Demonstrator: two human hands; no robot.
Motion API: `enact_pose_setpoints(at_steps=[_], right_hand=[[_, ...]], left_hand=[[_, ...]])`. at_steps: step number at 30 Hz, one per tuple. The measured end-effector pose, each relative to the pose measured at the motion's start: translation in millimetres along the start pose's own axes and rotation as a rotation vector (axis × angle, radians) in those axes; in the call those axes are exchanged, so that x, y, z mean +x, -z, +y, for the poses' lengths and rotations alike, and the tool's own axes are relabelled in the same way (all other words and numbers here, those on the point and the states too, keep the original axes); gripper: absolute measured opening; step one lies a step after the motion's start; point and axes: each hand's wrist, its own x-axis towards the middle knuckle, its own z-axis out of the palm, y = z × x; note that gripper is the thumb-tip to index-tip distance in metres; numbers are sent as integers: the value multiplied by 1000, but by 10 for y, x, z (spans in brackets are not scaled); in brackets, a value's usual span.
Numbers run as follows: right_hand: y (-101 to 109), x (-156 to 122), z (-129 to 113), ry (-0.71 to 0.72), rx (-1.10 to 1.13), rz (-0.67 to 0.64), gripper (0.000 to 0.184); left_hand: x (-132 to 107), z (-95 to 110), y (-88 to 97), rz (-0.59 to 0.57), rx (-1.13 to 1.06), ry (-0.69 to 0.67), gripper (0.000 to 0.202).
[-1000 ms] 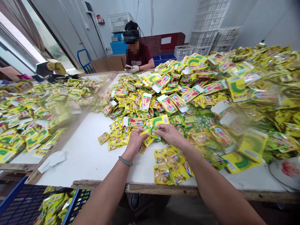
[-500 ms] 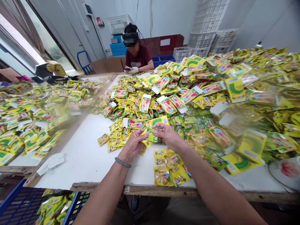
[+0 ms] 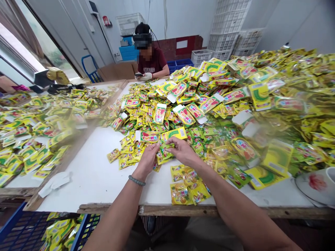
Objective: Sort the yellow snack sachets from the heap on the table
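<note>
My left hand (image 3: 148, 157), with a beaded bracelet at its wrist, is closed in a pinch at the edge of a small green-and-yellow candy packet (image 3: 163, 152). On the packet's other side is my right hand (image 3: 183, 151), its thumb and forefinger bent and slightly apart; whether they touch the packet is hard to see. Just beyond the fingers lie a flat candy box (image 3: 148, 136) with a white end flap and a yellow box (image 3: 173, 134). Several yellow candy packets (image 3: 129, 153) lie left of my hands, and a small group of pineapple packets (image 3: 180, 194) lies near the table edge.
A large heap of boxes and packets (image 3: 230, 94) covers the right and back. More lie across a wooden divider (image 3: 65, 153) on the left. White paper scraps (image 3: 55, 184), a flowered cup (image 3: 318, 186) and a blue crate (image 3: 15, 226) are nearby. A person (image 3: 151, 59) sits opposite holding a phone.
My right fingertips have parted from their pinch on the packet and shifted slightly away from my left hand. The left hand keeps its pinch. The view has shifted slightly.
</note>
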Motion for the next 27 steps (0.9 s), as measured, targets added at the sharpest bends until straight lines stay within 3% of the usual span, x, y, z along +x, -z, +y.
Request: enact_pose_setpoints(at_steps=[3, 5, 10, 16, 19, 22, 24, 26, 27], right_hand=[[-18, -22, -4, 31, -123, -28, 17], [-20, -13, 1, 8, -71, -38, 21], [-6, 29, 24, -115, 198, 62, 36], [-32, 1, 31, -166, 59, -7, 37], [11, 0, -15, -122, 43, 29, 30], [59, -7, -73, -117, -70, 67, 22], [59, -22, -94, -114, -176, 55, 20], [30, -38, -95, -86, -280, 32, 20], [11, -44, -90, -63, -317, 17, 20]], left_hand=[[-72, 60, -28, -114, 57, 43, 44], [-93, 79, -25, -134, 103, 44, 45], [-43, 43, 2, -56, 44, -35, 48], [2, 76, -21, 8, 139, -162, 47], [44, 154, 48, 205, 247, -272, 52], [127, 228, 174, 621, 482, -323, 63], [194, 246, 248, 803, 620, -310, 72], [258, 226, 290, 814, 656, -278, 78], [286, 206, 298, 750, 611, -267, 80]])
